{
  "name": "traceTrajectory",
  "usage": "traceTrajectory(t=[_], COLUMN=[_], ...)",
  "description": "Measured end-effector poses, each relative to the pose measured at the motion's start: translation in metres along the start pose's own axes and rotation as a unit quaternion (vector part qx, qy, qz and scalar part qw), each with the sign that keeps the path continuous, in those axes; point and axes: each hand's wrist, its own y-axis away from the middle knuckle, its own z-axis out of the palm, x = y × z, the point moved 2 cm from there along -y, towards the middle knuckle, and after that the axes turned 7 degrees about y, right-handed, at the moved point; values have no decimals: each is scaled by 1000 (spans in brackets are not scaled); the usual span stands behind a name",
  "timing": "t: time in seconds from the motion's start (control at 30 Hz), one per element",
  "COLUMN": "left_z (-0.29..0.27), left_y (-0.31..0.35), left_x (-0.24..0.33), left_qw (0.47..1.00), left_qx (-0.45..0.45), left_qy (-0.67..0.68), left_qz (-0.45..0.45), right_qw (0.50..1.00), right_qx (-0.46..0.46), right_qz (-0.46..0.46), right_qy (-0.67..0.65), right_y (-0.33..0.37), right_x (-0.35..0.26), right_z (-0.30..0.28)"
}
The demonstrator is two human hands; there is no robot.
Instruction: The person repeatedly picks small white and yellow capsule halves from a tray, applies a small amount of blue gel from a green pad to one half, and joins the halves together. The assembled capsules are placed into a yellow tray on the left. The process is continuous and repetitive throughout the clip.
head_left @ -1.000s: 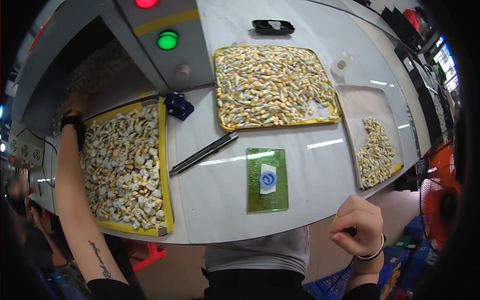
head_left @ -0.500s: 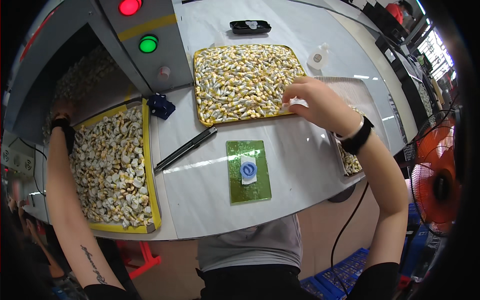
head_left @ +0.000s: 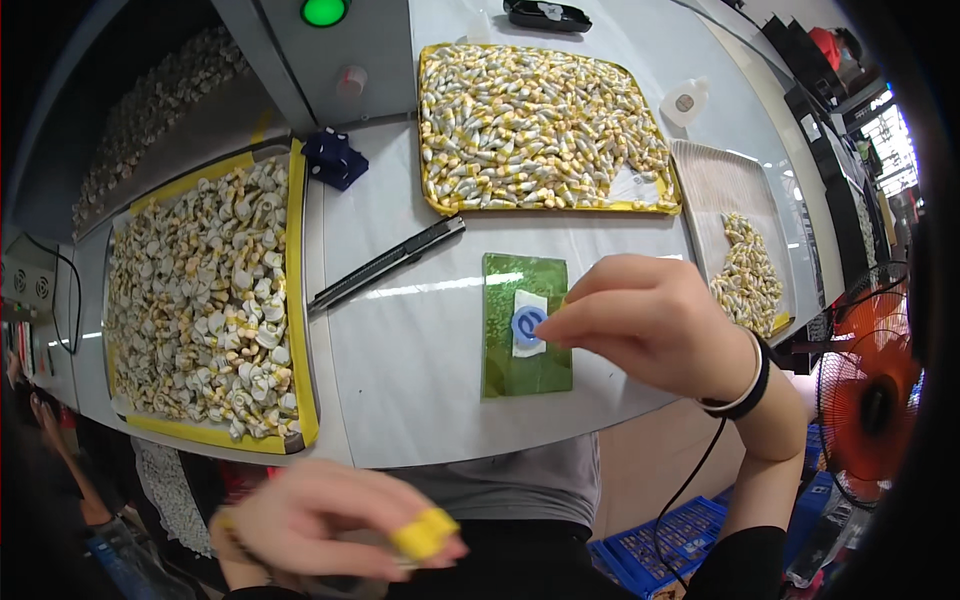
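My right hand [head_left: 650, 325] is closed in a pinch at the right rim of a small blue ring [head_left: 529, 325]. The ring lies on a white patch on a green glass-like plate [head_left: 525, 375]. A speck of yellow shows by the fingertips, but what they hold is hidden. Low in the view, in front of my body, my left hand [head_left: 325, 510] is smeared by motion. Yellow tape [head_left: 424, 534] wraps one of its digits, and its fingertips come together around something too small to make out.
At left stands a yellow-edged tray [head_left: 312, 390] of white curled pieces, beside a grey machine [head_left: 370, 45]. A yellow-rimmed tray [head_left: 550, 211] of small white-and-yellow cones lies behind the plate; a paler tray [head_left: 725, 175] sits right. A black cutter knife [head_left: 385, 262] and white bottle [head_left: 685, 102] lie nearby.
My right hand has moved from the cone tray to the blue ring. My left hand has come out of the machine and down toward my body. The view has shifted.
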Motion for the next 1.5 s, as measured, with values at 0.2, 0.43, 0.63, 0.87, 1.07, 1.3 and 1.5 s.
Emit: traceTrajectory(t=[0.2,0.43,0.63,0.87,1.07,1.3,1.5], left_z=[17,14,15,10,12,16,17], left_y=[-24,-32,-33,-36,-41,-45,-47], left_x=[-58,-91,-85,-85,-86,-83,-79], left_qw=[957,952,949,932,914,903,907], left_qx=[67,97,133,35,15,-6,-4], left_qy=[262,291,287,360,399,421,414], left_qz=[-102,16,9,-15,-72,-79,-76], right_qw=[988,978,986,987,972,965,966], right_qx=[-35,-88,-32,100,88,88,103], right_qz=[-22,-51,-55,-105,-205,-230,-221], right_qy=[150,182,157,-64,-72,-85,-84], right_y=[-2,-7,-6,4,6,7,9], right_x=[-4,-3,-10,-44,-43,-40,-40], right_z=[7,14,13,13,16,20,20])
